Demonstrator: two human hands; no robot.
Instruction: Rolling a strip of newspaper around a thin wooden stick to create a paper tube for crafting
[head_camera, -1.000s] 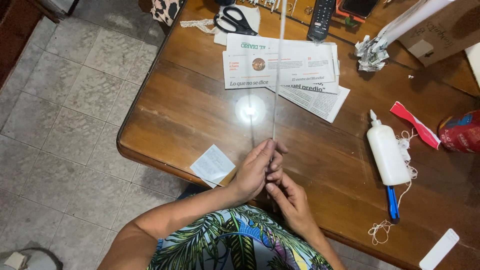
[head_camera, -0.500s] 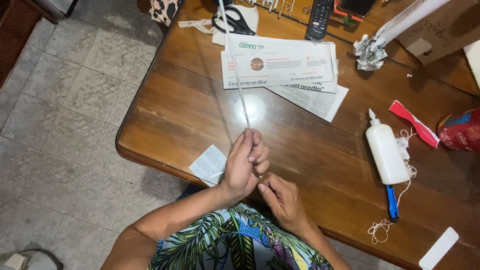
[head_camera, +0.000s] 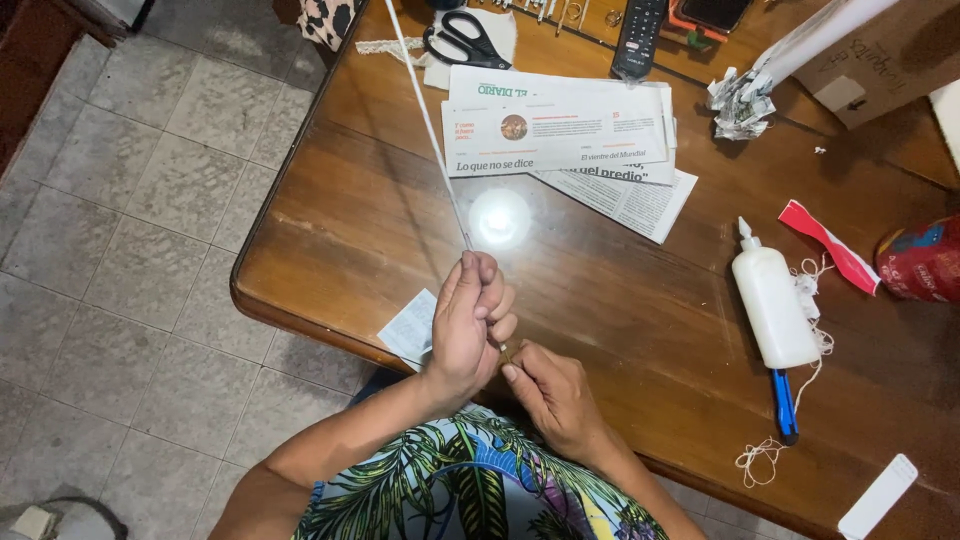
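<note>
At the near tabletop (head_camera: 330, 240) edge:
Left hand (head_camera: 470, 320): clenched round a thin white rod (head_camera: 425, 120), steadying its slant.
Right hand (head_camera: 550, 395): pinching the rod's near end.

The thin paper rod (head_camera: 428, 130) runs off the top edge, its near end hidden inside the left hand (head_camera: 468, 322).

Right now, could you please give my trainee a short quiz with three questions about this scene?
1. True or false: the left hand grips the thin white paper rod.
2. Which lies nearest the white glue bottle? A scissors B blue pen C remote control
3. What do the right hand fingers pinch?

Key: 1 true; 2 B; 3 the rod's lower end.
</note>
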